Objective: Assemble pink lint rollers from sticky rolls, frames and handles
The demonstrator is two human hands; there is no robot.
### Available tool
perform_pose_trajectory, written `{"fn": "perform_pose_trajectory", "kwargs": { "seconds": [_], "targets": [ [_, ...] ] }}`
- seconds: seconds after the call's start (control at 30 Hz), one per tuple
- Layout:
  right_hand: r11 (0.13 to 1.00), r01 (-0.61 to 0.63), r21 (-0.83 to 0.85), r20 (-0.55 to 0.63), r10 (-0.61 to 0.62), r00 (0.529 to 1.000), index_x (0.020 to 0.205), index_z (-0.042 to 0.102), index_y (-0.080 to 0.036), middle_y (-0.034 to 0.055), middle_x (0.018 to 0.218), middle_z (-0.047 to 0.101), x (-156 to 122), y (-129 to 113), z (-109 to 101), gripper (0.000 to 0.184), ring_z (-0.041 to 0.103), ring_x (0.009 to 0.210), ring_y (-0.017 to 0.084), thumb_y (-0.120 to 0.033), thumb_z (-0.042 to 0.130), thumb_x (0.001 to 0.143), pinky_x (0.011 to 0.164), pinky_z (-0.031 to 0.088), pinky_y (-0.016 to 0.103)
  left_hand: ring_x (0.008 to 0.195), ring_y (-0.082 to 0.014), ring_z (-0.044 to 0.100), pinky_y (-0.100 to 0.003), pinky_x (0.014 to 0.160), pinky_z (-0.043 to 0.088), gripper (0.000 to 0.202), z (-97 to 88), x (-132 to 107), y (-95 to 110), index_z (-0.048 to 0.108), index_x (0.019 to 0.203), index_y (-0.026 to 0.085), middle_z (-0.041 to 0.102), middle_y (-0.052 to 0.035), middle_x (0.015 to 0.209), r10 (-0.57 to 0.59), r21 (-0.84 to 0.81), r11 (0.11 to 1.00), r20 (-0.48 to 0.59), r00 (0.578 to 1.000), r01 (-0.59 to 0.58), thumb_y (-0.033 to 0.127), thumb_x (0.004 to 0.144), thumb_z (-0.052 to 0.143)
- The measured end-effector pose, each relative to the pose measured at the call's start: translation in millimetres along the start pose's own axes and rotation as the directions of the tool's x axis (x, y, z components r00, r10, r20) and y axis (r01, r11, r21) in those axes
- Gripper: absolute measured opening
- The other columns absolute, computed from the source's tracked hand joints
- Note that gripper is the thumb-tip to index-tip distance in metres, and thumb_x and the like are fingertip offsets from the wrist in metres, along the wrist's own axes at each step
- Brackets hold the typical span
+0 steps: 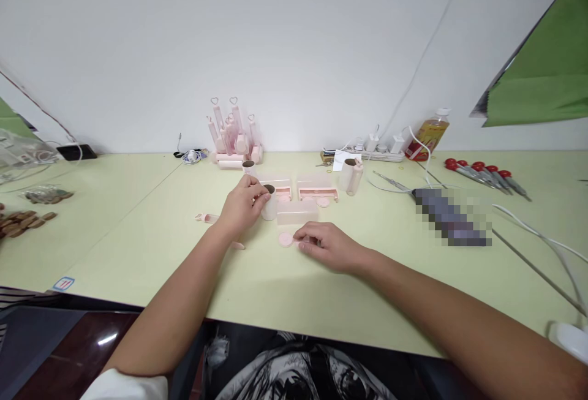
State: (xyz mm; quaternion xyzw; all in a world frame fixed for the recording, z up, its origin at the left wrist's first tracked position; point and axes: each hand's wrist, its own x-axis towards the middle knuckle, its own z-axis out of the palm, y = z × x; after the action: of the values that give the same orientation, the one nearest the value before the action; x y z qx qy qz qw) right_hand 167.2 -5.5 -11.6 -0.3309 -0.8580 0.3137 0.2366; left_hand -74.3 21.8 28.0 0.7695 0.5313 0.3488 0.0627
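Observation:
My left hand [244, 205] pinches the upper rim of a white roll [270, 206] with a brown inside, standing upright on the table. My right hand [329, 245] rests low on the table, its fingers curled at a small pink piece [300, 239] that they partly hide. Beside those fingertips lies a pink disc [285, 239]. A translucent cover [297, 212] sits just behind, between my hands. Farther back are pink trays [318, 194] and another roll [248, 168]. A slim pink-ended tube [207, 218] lies left of my left hand, and a pink part [237, 245] shows under that wrist.
Pink tubes with heart-shaped loops [234, 133] stand clustered by the wall. At the back right are a roll [347, 174], a clear tube [354, 179], a power strip [383, 155] and a bottle [429, 135]. Red-topped tools [487, 174] and cables lie farther right.

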Motion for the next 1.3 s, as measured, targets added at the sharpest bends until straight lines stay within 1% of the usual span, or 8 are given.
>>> {"fn": "perform_pose_trajectory", "kwargs": {
  "seconds": [0.23, 0.3, 0.43, 0.57, 0.8, 0.97, 1.13, 1.3],
  "targets": [
    [1.0, -0.019, 0.019, -0.017, 0.02, 1.0, 0.1, 0.069, -0.017, 0.0058, 0.09, 0.064, 1, 2, 1, 0.021, 0.054, 0.069, 0.013, -0.027, 0.054, 0.09, 0.063, 0.041, 0.026, 0.081, -0.017, 0.058, -0.029, 0.07, 0.045, 0.023, -23.4, 7, -15, 0.064, 0.094, 0.02, 0.062, -0.0056, 0.099, -0.184, 0.073, 0.978, -0.122, 0.975, 0.194, 0.026, 0.085, 0.044],
    [0.999, -0.025, 0.023, -0.018, 0.025, 1.0, 0.1, 0.069, -0.018, 0.0056, 0.09, 0.064, 1, 2, 1, 0.021, 0.054, 0.069, 0.012, -0.028, 0.054, 0.09, 0.063, 0.04, 0.025, 0.077, -0.0193, 0.059, -0.03, 0.065, 0.043, 0.021, -33.7, 7, -21, 0.064, 0.086, 0.019, 0.065, -0.0068, 0.094, -0.331, 0.182, 0.927, -0.006, 0.944, 0.327, 0.03, 0.082, 0.047],
    [0.999, -0.035, 0.033, -0.022, 0.036, 0.999, 0.1, 0.069, -0.018, 0.0054, 0.092, 0.064, 0, 4, 1, 0.021, 0.053, 0.068, 0.012, -0.028, 0.054, 0.09, 0.062, 0.04, 0.025, 0.063, -0.0228, 0.057, -0.033, 0.059, 0.037, 0.032, -39.7, 4, -26, 0.061, 0.066, 0.02, 0.065, -0.0073, 0.073, -0.567, 0.405, 0.813, 0.39, 0.725, 0.418, 0.051, 0.073, 0.057],
    [0.999, -0.019, 0.039, -0.042, 0.021, 0.999, 0.099, 0.07, -0.019, 0.0044, 0.088, 0.063, 1, 5, 1, 0.02, 0.051, 0.066, 0.011, -0.028, 0.054, 0.089, 0.061, 0.039, 0.025, 0.055, -0.0221, 0.051, -0.034, 0.06, 0.036, 0.029, -40.0, 1, -25, 0.051, 0.051, 0.02, 0.056, -0.0053, 0.056, -0.634, 0.485, 0.766, 0.462, 0.62, 0.421, 0.042, 0.06, 0.068],
    [0.976, -0.016, 0.218, -0.115, 0.042, 0.992, 0.097, 0.069, -0.018, 0.0037, 0.083, 0.065, -1, 4, 6, 0.019, 0.053, 0.068, 0.012, -0.031, 0.057, 0.089, 0.062, 0.041, 0.026, 0.054, -0.018, 0.054, -0.029, 0.051, 0.04, 0.021, -80.7, -3, -10, 0.048, 0.056, 0.019, 0.055, -0.0025, 0.058, -0.528, -0.108, 0.796, 0.357, 0.771, 0.595, 0.036, 0.067, 0.054],
    [0.687, -0.118, 0.717, 0.034, 0.135, 0.99, 0.114, 0.058, -0.018, 0.0061, 0.088, 0.068, -4, -12, 14, 0.04, 0.055, 0.056, 0.01, -0.048, 0.059, 0.087, 0.045, 0.043, 0.021, 0.049, -0.0125, 0.047, -0.025, 0.048, 0.037, 0.025, -42.6, -19, 49, 0.046, 0.058, 0.019, 0.048, 0.001, 0.053, -0.231, -0.467, 0.806, 0.316, 0.92, 0.363, 0.038, 0.075, 0.048],
    [0.501, -0.18, 0.847, 0.149, 0.101, 0.984, 0.092, 0.054, -0.016, -0.0028, 0.055, 0.059, -5, -23, 18, 0.041, 0.053, 0.04, 0.009, -0.056, 0.058, 0.086, 0.036, 0.041, 0.018, 0.057, -0.0124, 0.045, -0.026, 0.054, 0.033, 0.039, 9.9, -38, 88, 0.042, 0.061, 0.019, 0.049, 0.0003, 0.061, 0.063, -0.14, 0.989, 0.093, 0.994, -0.05, 0.049, 0.087, 0.047],
    [0.395, -0.183, 0.9, 0.133, 0.15, 0.98, 0.087, 0.054, -0.017, 0.0002, 0.063, 0.065, -2, -20, 10, 0.039, 0.044, 0.035, 0.004, -0.055, 0.062, 0.084, 0.033, 0.032, 0.015, 0.06, -0.0129, 0.047, -0.026, 0.055, 0.033, 0.036, 7.2, -33, 69, 0.044, 0.076, 0.02, 0.053, 0.0007, 0.069, 0.095, -0.111, 0.991, 0.154, 0.983, -0.078, 0.05, 0.094, 0.037]
  ]
}}
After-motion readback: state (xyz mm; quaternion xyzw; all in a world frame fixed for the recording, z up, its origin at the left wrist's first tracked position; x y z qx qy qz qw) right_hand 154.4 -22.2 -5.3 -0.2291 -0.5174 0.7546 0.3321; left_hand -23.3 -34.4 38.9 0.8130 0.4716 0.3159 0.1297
